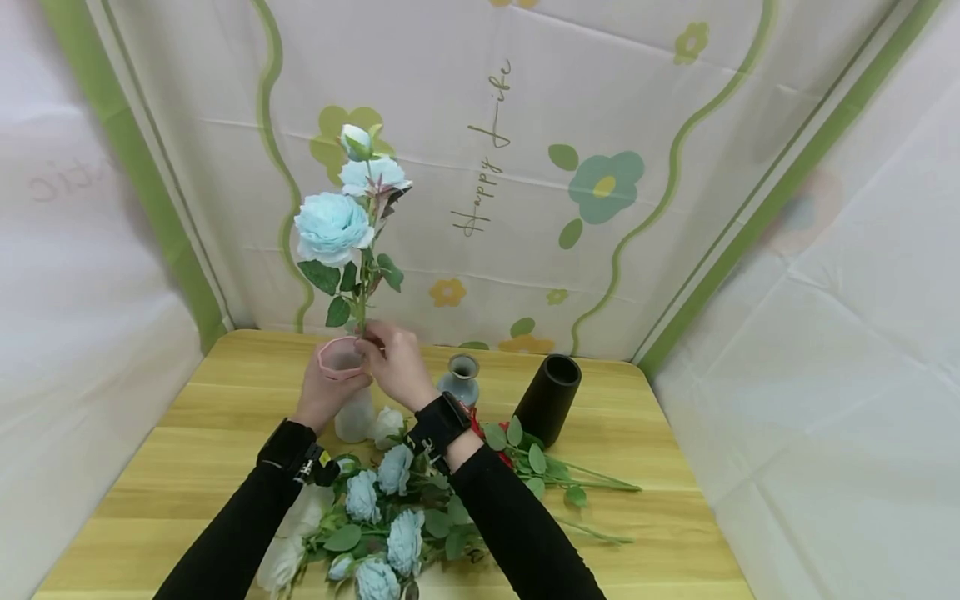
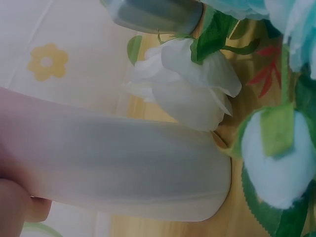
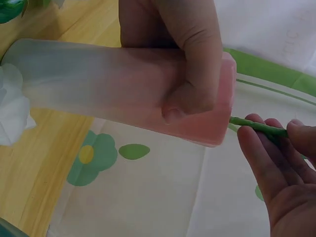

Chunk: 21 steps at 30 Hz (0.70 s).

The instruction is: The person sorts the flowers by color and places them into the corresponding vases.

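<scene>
My left hand (image 1: 327,390) grips a tall vase (image 3: 98,81) near its pink rim; lower down it fades to frosted white, and its base stands on the table. Above the rim, my right hand (image 1: 400,365) pinches the green stem (image 3: 259,126) of an artificial rose spray (image 1: 333,227) between thumb and fingers. Its pale blue blooms and dark green leaves rise upright over both hands. The stem's lower end reaches the vase mouth in the right wrist view; how deep it goes inside is hidden. A white rose (image 2: 182,81) lies beside the vase's base.
Loose blue roses (image 1: 405,540) and white ones (image 1: 281,562) are heaped on the wooden table (image 1: 180,467) under the forearms. Behind the right wrist stands a small grey-blue vase (image 1: 460,385). A black vase (image 1: 549,400) stands farther right, with leafy stems (image 1: 592,477) before it.
</scene>
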{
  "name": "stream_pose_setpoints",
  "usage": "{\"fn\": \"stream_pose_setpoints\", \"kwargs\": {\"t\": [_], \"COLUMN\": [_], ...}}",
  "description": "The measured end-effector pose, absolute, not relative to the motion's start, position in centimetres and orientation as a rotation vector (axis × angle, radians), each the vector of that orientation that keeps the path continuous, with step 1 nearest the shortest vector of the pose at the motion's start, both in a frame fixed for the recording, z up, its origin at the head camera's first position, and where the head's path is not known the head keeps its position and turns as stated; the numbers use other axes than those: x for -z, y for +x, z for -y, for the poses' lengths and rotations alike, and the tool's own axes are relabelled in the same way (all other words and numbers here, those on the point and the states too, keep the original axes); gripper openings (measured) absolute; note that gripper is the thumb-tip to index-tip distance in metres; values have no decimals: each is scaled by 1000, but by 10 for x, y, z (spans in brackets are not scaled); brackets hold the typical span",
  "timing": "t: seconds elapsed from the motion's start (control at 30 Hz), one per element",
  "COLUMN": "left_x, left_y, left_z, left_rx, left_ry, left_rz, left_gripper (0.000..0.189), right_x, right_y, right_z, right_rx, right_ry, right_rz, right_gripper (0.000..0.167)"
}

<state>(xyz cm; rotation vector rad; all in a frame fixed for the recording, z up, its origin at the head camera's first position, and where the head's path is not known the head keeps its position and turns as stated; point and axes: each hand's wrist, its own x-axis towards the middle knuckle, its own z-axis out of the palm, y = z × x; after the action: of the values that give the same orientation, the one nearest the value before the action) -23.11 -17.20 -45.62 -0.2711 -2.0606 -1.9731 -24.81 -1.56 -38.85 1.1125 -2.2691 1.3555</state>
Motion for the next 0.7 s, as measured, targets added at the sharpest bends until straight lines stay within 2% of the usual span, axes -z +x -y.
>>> {"fn": "stream_pose_setpoints", "kwargs": {"t": [0.2,0.4,0.7], "left_x": [467,482,486], "left_y": [-238,-245,-247], "left_z": [172,176,176], "left_rx": [2022,1976,1967], "left_ry": [-239,-72,-7], "left_rz": [2020,2124,2125], "left_gripper": [67,82,87], "right_x": [391,394,401], "right_y": [-251,-243,-230], "right_z": [17,10,-10], "right_rx": [-1165,-1190,-1354], "right_ry": [1105,974,884], "right_rz": [2398,2510,2470], "right_gripper": [12,30,21]}}
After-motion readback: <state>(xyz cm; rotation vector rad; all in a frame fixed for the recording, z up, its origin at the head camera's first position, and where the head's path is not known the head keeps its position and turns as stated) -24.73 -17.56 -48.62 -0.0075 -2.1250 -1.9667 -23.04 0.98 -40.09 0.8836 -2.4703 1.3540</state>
